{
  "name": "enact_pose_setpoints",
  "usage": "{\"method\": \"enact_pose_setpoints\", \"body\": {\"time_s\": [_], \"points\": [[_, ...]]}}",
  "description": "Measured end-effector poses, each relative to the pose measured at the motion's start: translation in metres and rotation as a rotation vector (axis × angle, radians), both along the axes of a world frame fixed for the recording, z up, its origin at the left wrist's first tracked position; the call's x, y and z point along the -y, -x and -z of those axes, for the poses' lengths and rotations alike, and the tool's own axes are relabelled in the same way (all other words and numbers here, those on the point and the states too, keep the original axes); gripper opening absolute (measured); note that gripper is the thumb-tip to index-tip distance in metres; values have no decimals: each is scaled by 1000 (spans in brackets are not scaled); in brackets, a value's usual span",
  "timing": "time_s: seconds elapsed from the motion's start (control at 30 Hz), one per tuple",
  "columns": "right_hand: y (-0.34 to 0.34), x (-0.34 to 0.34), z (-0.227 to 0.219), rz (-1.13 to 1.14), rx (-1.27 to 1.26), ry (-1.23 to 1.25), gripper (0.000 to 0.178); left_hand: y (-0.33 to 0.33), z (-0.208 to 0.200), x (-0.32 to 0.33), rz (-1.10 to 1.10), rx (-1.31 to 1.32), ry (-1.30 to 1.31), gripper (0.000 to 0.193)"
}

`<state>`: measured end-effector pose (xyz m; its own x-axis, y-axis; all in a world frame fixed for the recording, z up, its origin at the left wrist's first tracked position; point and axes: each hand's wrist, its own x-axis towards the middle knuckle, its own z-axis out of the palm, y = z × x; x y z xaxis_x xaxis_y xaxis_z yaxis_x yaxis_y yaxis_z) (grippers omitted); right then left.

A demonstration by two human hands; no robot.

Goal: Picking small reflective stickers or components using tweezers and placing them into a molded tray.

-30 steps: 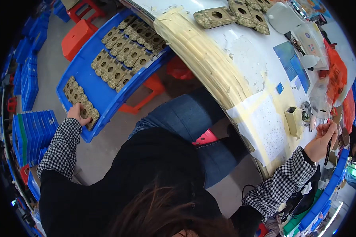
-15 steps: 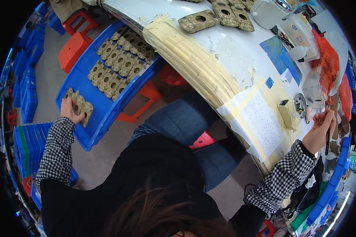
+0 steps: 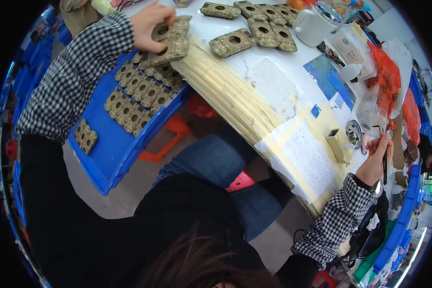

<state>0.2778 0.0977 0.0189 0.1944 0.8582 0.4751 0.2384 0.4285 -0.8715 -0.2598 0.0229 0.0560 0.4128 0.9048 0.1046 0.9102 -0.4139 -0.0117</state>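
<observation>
My left hand [image 3: 151, 26] grips camouflage-patterned toy tank hulls [image 3: 180, 41] from the side, above the far end of the blue tray [image 3: 98, 168] and the table edge. Two round holes show in what it holds, seemingly two hulls side by side. Rows of similar hulls [image 3: 146, 91] lie in the tray, and a small pair [image 3: 85, 136] sits apart near its left side. Over the right part of the table, my right hand [image 3: 375, 158] is closed around a thin black pen-like tool [image 3: 385, 170], its tip pointing away from me.
More hulls [image 3: 233, 42] lie on the white table beside a white mug [image 3: 317, 24]. A speckled paper sheet [image 3: 307, 158], a small yellowish block [image 3: 338, 146] and a round metal dish [image 3: 354, 134] are near my right hand. Red plastic bags [image 3: 389, 72] lie behind.
My left hand has moved from the tray's near left side up to the table edge, with hulls in it. A pair of hulls lies where it was. The right hand keeps its tool.
</observation>
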Motion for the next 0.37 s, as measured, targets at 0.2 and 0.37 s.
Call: {"method": "enact_pose_setpoints", "body": {"time_s": [0.2, 0.37], "points": [[0, -3, 5, -41, 2, -16, 23, 1, -2, -59, 245, -28, 17, 55], [1, -2, 4, -40, 49, 2, 24, -23, -4, -75, 216, -134, 168, 52]]}}
